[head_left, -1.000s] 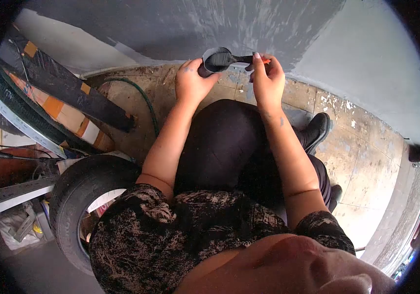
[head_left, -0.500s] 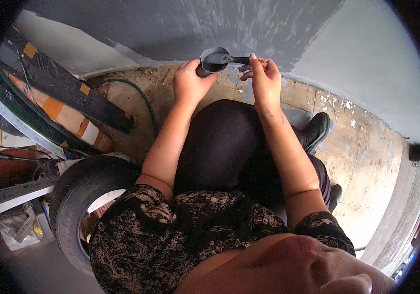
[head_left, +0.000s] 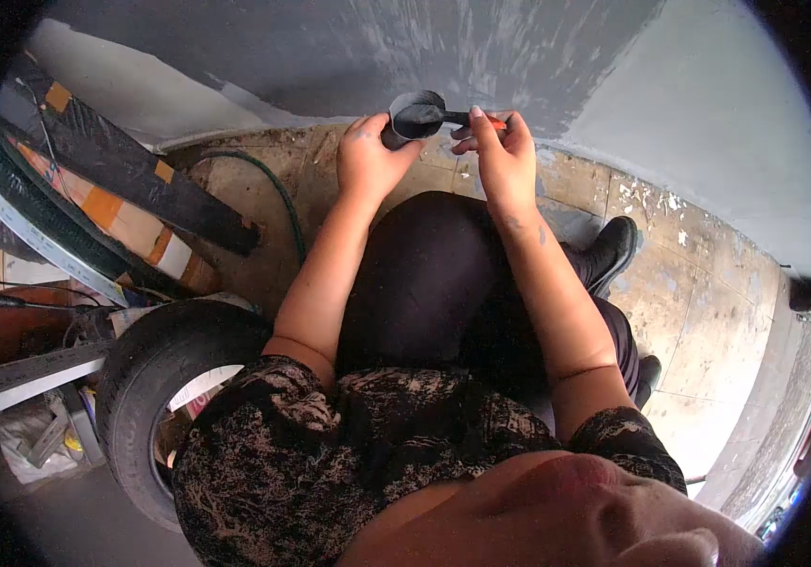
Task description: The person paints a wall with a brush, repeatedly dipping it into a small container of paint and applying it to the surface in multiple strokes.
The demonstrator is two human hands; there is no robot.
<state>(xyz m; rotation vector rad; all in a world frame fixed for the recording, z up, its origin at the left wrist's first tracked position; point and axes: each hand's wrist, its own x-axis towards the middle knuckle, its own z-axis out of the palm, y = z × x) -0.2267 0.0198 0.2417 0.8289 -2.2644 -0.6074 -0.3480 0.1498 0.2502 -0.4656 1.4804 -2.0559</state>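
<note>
My left hand (head_left: 368,159) is wrapped round a small cup (head_left: 394,140) smeared with dark grey paint, tilted so its mouth faces me. In my right hand (head_left: 507,168), thumb and fingers pinch the handle of a paintbrush (head_left: 457,118), black with an orange end. The brush's grey-coated head lies in the mouth of the cup. How much paint the cup holds cannot be made out. Beyond both hands stands a wall (head_left: 462,57) with streaky dark grey paint and a paler grey area at the right.
Paint flakes dot the tiled floor (head_left: 651,227) along the wall. A green hose (head_left: 278,184) curves at the left. Nearby lean long black-wrapped panels (head_left: 122,156) and a tire (head_left: 131,406). My bent knee (head_left: 434,255) is below the hands.
My right hand has moved a little to the left, bringing the brush further into the cup. My left hand and the cup have hardly moved.
</note>
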